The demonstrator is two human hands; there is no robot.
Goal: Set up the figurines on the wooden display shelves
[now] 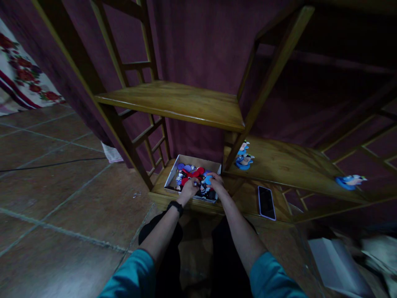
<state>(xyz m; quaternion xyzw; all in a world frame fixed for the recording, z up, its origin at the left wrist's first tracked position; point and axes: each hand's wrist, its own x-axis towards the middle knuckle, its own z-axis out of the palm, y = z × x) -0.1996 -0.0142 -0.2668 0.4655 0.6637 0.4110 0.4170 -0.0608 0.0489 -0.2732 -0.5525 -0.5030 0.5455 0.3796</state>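
Note:
A shallow open cardboard box sits on the lowest wooden shelf, filled with small figurines in red, blue, purple, white and black. Both of my hands reach into it. My left hand, with a dark watch on the wrist, is closed among the figurines near the front middle; what its fingers hold is too small to make out. At the box's right side, my right hand pinches a figurine with a light blue round base.
Blue-based figurines stand on the shelf at the right, another figurine farther along. A phone lies right of the box. Above the box runs a wooden shelf board. A white box is at the lower right.

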